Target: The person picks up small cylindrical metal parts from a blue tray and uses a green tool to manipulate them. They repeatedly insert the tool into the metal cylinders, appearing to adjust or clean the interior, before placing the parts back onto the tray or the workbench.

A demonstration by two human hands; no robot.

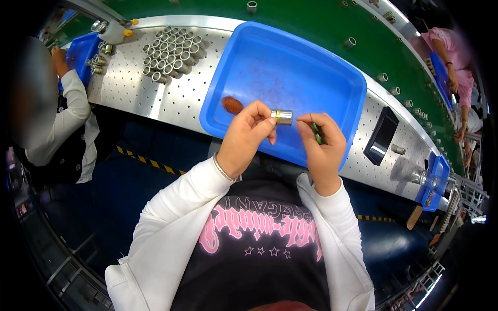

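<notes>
Between the thumb and fingers of my left hand (pixel 245 136) is a short shiny metal sleeve (pixel 284 117) with a yellow ring around it, lying sideways. Close to its free end is my right hand (pixel 326 147), closed around a small green object (pixel 317 133), mostly hidden by the fingers, so its kind cannot be made out. Both hands are over the near part of a blue plastic tray (pixel 220 78). A reddish-brown oval lump (pixel 232 105) lies in the tray, left of my left hand, and fine dark reddish bits are scattered on the tray's bottom.
Several metal sleeves (pixel 174 49) stand grouped on the perforated metal table (pixel 122 78) at left. A black flat device (pixel 382 136) and a single sleeve (pixel 398 149) are at right. Beyond runs a green conveyor belt (pixel 306 26) carrying sleeves. Other people work at left and far right.
</notes>
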